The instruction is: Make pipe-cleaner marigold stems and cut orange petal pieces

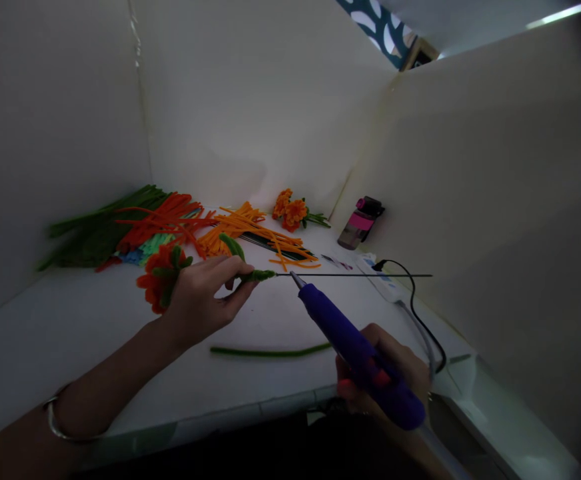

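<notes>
My left hand pinches the green-wrapped stem of an orange pipe-cleaner flower. The flower head shows beyond the back of the hand, and a green leaf sticks up by the fingers. From the green wrapping a thin dark wire runs bare to the right. My right hand is closed round a purple glue gun, whose metal nozzle is at the wire, close to where the wrapping ends. A single green pipe cleaner lies on the table below.
Bundles of green, red and orange pipe cleaners lie at the back left. Finished orange flowers rest against the back wall. A pink and black bottle and a power strip with a cable stand at the right.
</notes>
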Action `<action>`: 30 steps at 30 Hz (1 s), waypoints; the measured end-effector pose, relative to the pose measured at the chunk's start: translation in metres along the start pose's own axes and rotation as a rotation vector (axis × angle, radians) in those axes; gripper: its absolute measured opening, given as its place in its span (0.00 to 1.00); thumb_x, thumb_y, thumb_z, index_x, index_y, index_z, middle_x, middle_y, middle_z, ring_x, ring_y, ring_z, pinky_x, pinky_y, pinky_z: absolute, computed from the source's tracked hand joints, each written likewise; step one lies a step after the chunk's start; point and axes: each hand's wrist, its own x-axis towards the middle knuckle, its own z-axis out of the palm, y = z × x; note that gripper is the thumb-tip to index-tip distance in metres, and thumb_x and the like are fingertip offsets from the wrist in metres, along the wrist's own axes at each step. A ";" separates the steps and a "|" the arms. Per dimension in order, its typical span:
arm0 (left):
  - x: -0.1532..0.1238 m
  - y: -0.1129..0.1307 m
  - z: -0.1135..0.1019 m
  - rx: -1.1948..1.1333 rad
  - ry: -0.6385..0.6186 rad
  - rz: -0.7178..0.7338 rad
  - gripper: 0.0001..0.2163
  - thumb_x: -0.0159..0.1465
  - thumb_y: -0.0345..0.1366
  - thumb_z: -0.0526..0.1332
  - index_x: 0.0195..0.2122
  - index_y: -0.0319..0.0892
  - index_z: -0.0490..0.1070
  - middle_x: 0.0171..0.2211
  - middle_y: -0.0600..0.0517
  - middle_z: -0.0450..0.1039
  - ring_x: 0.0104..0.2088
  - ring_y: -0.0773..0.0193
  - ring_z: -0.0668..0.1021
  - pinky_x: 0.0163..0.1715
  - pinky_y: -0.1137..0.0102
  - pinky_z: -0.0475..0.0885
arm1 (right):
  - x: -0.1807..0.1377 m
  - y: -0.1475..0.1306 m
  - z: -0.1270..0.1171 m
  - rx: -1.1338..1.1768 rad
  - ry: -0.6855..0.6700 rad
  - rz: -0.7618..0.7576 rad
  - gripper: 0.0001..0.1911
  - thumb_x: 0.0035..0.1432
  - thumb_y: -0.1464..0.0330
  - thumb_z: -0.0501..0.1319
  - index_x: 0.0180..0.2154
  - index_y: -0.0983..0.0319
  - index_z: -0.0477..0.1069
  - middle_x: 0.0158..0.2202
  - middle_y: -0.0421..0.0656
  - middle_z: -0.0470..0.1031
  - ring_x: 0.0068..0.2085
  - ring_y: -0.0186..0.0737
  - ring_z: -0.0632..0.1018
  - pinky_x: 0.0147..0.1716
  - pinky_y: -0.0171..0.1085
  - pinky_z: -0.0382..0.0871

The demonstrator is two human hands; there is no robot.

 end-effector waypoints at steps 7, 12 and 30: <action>0.001 -0.008 0.004 0.159 0.234 0.235 0.01 0.58 0.30 0.61 0.31 0.42 0.69 0.22 0.54 0.70 0.22 0.67 0.72 0.24 0.73 0.66 | 0.000 -0.002 0.000 0.014 0.004 0.070 0.17 0.42 0.61 0.68 0.24 0.60 0.60 0.15 0.35 0.65 0.13 0.29 0.64 0.11 0.30 0.54; 0.002 -0.011 0.005 0.262 0.305 0.343 0.04 0.56 0.28 0.63 0.32 0.41 0.70 0.22 0.54 0.72 0.22 0.66 0.72 0.23 0.72 0.66 | 0.001 -0.003 0.000 0.045 -0.004 0.091 0.18 0.42 0.60 0.68 0.23 0.60 0.61 0.15 0.34 0.64 0.13 0.29 0.63 0.11 0.30 0.54; 0.003 -0.014 0.000 0.335 0.411 0.520 0.11 0.50 0.22 0.67 0.34 0.41 0.72 0.31 0.50 0.78 0.28 0.63 0.77 0.28 0.67 0.70 | 0.002 0.005 -0.001 0.125 -0.063 -0.080 0.15 0.44 0.65 0.67 0.24 0.60 0.61 0.15 0.34 0.66 0.12 0.27 0.63 0.09 0.29 0.50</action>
